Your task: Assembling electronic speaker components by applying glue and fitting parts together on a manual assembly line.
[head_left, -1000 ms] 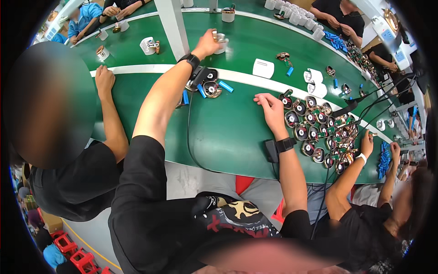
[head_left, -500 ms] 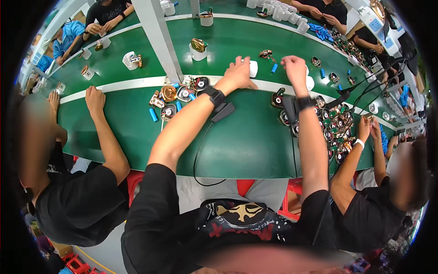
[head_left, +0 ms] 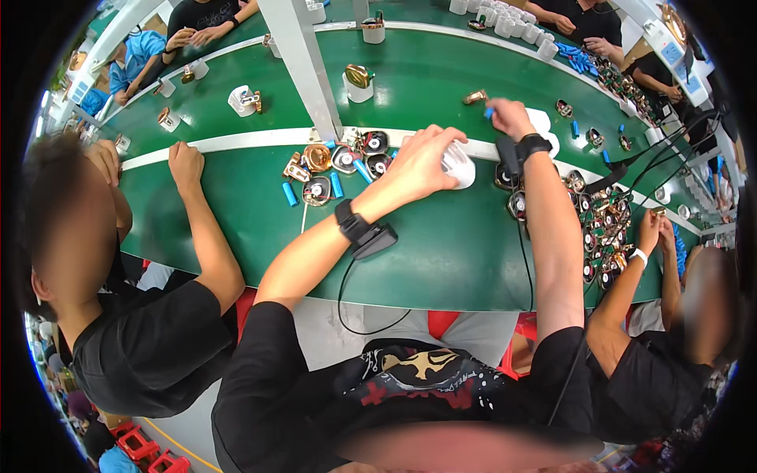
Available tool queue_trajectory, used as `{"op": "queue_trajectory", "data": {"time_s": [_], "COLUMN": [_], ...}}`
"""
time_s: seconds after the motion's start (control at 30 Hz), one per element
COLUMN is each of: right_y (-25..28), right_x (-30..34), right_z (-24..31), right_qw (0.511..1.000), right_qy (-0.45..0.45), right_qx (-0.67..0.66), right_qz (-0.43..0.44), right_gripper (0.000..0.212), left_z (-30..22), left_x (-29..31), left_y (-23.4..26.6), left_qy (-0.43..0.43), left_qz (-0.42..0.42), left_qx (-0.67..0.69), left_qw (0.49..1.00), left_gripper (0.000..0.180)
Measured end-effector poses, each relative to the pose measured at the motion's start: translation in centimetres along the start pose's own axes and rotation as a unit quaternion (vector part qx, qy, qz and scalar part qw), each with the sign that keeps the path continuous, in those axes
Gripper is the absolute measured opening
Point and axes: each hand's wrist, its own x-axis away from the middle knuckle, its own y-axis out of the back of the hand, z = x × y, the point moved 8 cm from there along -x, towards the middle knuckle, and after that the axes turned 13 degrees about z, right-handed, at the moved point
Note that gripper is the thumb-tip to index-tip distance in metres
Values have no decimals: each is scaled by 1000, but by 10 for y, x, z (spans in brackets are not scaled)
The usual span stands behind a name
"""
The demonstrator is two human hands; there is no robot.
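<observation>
My left hand (head_left: 424,163) curls round a white plastic cup (head_left: 460,166), tilted with its open inside showing, over the near table by the pale rail. Beyond the rail, my right hand (head_left: 512,118) pinches a small blue cylinder (head_left: 489,113) at its fingertips. Just past those fingertips lies a copper-coloured part (head_left: 475,97) on the far green surface. White rounded pieces (head_left: 538,121) sit behind my right wrist, partly hidden by it. Left of my left hand is a cluster of round speaker units (head_left: 317,190) with loose blue cylinders (head_left: 337,185).
A pale metal post (head_left: 303,71) rises from the rail (head_left: 236,143). Many speaker units (head_left: 607,236) crowd the table at right. White cups with copper parts (head_left: 359,85) stand on the far surface. Co-workers sit on both sides and opposite. Cables (head_left: 344,292) hang from my wrist straps.
My left hand has drawn the white cup back across the rail towards me. My right hand has lowered onto the blue cylinder. The view has shifted slightly.
</observation>
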Motion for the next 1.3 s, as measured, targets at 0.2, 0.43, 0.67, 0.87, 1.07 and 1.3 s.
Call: {"op": "queue_trajectory", "data": {"time_s": [0.2, 0.43, 0.67, 0.87, 1.07, 1.3], "right_y": [-167, -155, -152, -140, -147, -158], "right_x": [124, 221, 246, 256, 265, 232], "right_z": [98, 86, 71, 85, 101, 58], "right_qw": [677, 856, 913, 906, 872, 950], "right_qy": [93, 297, 390, 414, 443, 307], "right_qx": [-654, -413, -112, 50, 190, -49], "right_qz": [323, 94, -26, -74, -83, 19], "right_gripper": [28, 30, 25, 19, 15, 13], "left_z": [45, 3, 21, 22, 19, 35], "left_x": [39, 16, 11, 8, 10, 18], "left_y": [1, -17, -39, -51, -52, -66], "left_qy": [36, -19, 7, 7, 28, 66], "left_qz": [11, 62, 39, 37, 3, 32], "left_qx": [138, 61, 195, 219, 203, 244], "left_qw": [990, 996, 980, 975, 979, 967], "left_gripper": [64, 71, 71, 68, 65, 68]}}
